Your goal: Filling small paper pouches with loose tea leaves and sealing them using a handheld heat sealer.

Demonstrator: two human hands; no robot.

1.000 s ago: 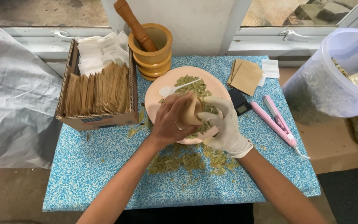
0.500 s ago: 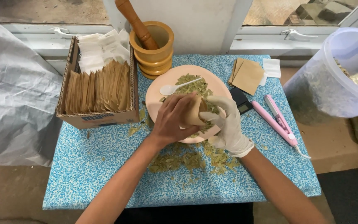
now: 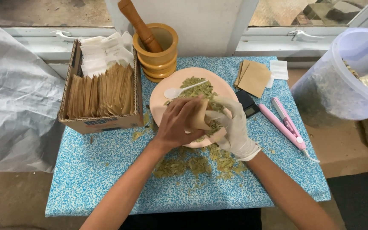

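My bare left hand (image 3: 177, 123) grips a small brown paper pouch (image 3: 201, 116) over the near part of a pink plate (image 3: 173, 106). My right hand (image 3: 231, 123), in a white glove, is cupped against the pouch's open side with dried green leaves (image 3: 201, 89) under its fingers. The leaves are heaped on the plate, and a white plastic spoon (image 3: 179, 90) lies across them. More leaf bits (image 3: 192, 164) are scattered on the blue speckled table (image 3: 107, 170) below the plate.
A cardboard box (image 3: 101, 91) of brown and white pouches stands at the left. A wooden mortar with pestle (image 3: 156, 47) sits behind the plate. Brown pouches (image 3: 254, 76), a small black scale (image 3: 248, 103) and a pink sealer (image 3: 286, 123) lie to the right. A plastic tub (image 3: 341, 81) of leaves stands off-table.
Both hands have stayed over the plate with the pouch; my gloved right hand has shifted slightly against the pouch's opening. Nothing else has moved.
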